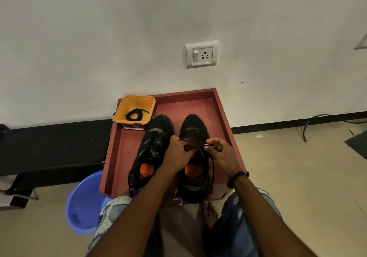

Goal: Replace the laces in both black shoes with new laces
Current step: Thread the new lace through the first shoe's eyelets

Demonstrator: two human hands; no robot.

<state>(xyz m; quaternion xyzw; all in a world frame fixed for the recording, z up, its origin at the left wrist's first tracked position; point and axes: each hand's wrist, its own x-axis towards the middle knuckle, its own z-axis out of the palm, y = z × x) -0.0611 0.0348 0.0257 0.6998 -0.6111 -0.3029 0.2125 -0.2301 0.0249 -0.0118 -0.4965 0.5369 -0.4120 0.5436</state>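
- Both shoes sit side by side on the red tray (198, 102), toes toward the wall (119, 38). The left shoe (151, 143) is laced.
- My left hand (177, 153) is curled on the right shoe (195, 129) at the tongue. My right hand (223, 153) pinches its lace (212, 169).
- Tray's got bare room on the right and up front; raised rim all round.
- Yellow tub (135, 106) in the tray's far-left corner, with a coiled lace (135, 114) in it.
- Blue bucket (85, 203) on the tile floor (297, 177), left of the tray. Socket (201, 54) up on the wall.
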